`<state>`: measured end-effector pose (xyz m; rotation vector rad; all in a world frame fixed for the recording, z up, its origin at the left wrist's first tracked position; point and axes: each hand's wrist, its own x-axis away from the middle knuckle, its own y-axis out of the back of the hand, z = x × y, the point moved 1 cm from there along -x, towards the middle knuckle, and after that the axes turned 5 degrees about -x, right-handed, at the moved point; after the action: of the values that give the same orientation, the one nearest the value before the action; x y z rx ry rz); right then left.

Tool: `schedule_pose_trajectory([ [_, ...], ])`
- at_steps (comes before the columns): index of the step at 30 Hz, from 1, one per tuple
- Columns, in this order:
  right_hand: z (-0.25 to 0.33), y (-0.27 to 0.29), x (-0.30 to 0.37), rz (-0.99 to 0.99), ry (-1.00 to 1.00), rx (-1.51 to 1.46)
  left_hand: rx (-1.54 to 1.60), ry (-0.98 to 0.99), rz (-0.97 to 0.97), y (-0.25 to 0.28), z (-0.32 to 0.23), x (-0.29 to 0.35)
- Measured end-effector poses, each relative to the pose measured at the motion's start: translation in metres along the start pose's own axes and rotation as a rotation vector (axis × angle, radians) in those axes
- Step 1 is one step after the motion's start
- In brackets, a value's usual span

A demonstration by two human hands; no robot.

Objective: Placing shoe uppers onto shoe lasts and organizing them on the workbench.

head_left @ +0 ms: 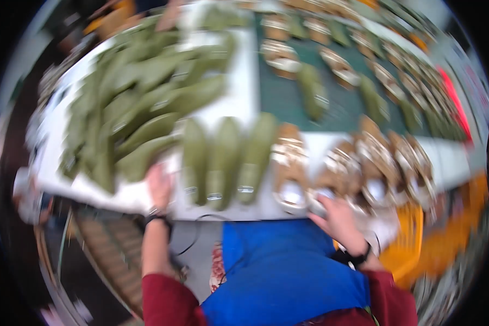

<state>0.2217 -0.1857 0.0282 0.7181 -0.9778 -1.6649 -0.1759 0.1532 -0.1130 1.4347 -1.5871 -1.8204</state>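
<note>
My left hand (159, 185) is at the table's near edge, its fingers blurred against the end of an olive green insole (146, 157), the nearest of a heap. Whether it grips that insole cannot be made out. Between my hands lie three green insoles (223, 163) side by side. On the right, my right hand (339, 220) closes round the heel end of a tan and gold sandal (337, 160), thumb on the near side. Just left of it is another sandal (289, 168), with more sandals (372, 163) to its right.
A large pile of green insoles (141, 81) covers the left of the white table (242, 65). Sandals and insoles stand in rows on a dark green mat (277, 103) at the back right. An orange crate (410, 239) is beside me, below the table's right edge.
</note>
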Motion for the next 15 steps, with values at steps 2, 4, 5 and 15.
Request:
schedule_pose_trajectory([
  [2,0.002,-0.008,0.007,-0.19,0.073,-0.002,0.075,0.073,0.056,0.023,-0.009,-0.016],
  [4,-0.011,-0.017,0.01,-0.249,0.061,-0.116,0.08,0.063,0.074,0.024,-0.024,-0.025],
  [5,-0.013,-0.017,0.012,-0.268,0.013,-0.11,0.093,0.059,0.088,0.023,-0.025,-0.029],
  [15,-0.032,0.044,0.026,-0.747,-0.175,-1.4,0.408,0.305,0.184,0.028,-0.032,-0.019],
])
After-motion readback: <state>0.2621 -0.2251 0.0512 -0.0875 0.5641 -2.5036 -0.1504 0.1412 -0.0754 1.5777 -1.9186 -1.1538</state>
